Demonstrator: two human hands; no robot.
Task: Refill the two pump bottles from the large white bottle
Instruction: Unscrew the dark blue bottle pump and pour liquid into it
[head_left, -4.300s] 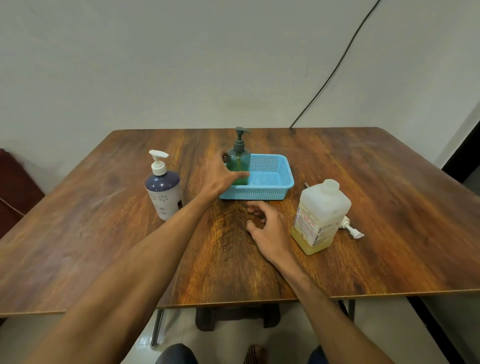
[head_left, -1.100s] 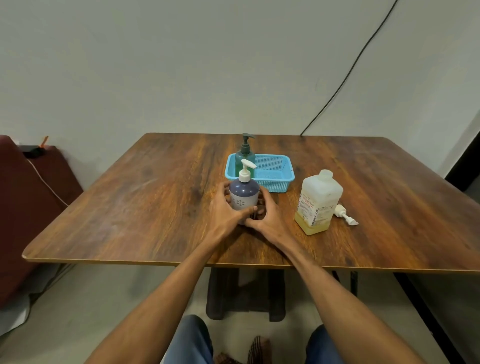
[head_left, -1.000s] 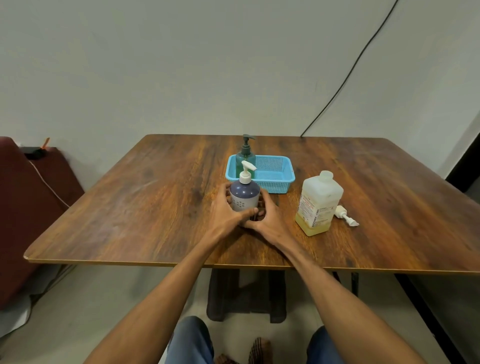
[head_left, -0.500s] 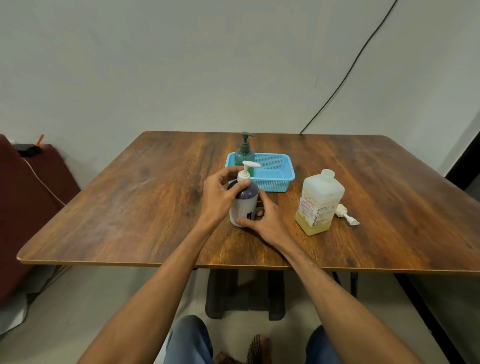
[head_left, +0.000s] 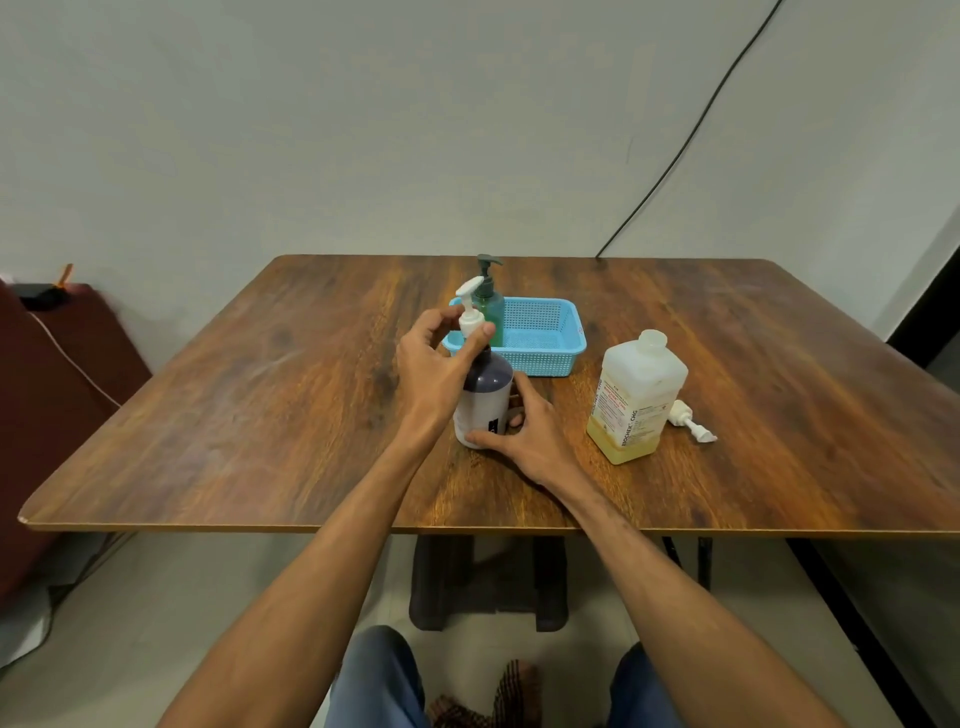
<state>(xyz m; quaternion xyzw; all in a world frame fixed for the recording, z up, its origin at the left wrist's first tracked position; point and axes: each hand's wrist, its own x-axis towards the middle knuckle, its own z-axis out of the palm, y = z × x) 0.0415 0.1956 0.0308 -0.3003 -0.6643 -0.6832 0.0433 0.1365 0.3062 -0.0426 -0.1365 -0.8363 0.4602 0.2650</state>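
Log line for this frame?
phase: opening purple bottle | left hand: grips its pump | right hand: holds bottle base | green bottle: in basket | white bottle: upright, untouched

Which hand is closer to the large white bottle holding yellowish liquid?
Right. The right hand grips the base of the purple pump bottle, a short gap from the large white bottle; the left hand pinches that pump's neck, farther off on the other side.

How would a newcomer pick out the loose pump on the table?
On the wooden table, find the large white bottle holding yellowish liquid. The loose white pump lies flat just right of its base, the only pump not on a bottle.
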